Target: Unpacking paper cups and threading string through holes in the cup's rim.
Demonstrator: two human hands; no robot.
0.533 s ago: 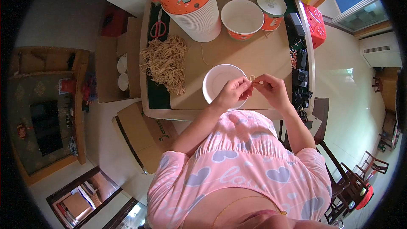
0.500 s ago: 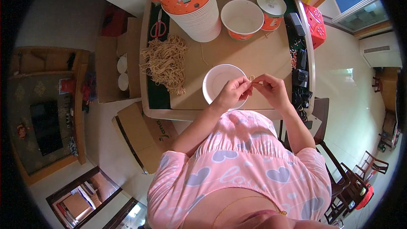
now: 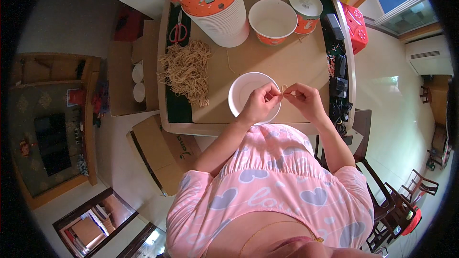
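Observation:
A thin tan string (image 3: 285,87) forms a small loop between my hands, which meet at the rim of a white paper tub (image 3: 238,85). My left hand (image 3: 259,103) pinches the string above the tub's right side and hides part of its inside. Beside it, my right hand (image 3: 306,100) pinches the same string, fingertips close to the left ones. A heap of loose tan strings (image 3: 187,71) lies on the table to the left. One more single string (image 3: 230,61) lies apart on the brown board (image 3: 291,59).
Behind the strings are red-handled scissors (image 3: 178,33) and a tall stack of paper tubs (image 3: 219,24). An open tub (image 3: 272,19) and a lidded-looking orange tub (image 3: 306,12) stand at the back right. Black adapters and cables (image 3: 339,88) line the table's right edge. A cardboard box (image 3: 129,76) is at the left.
My left fingers have shifted slightly at the string and the fingertips have changed their pinch. The right hand has moved very little. Everything else stays in place.

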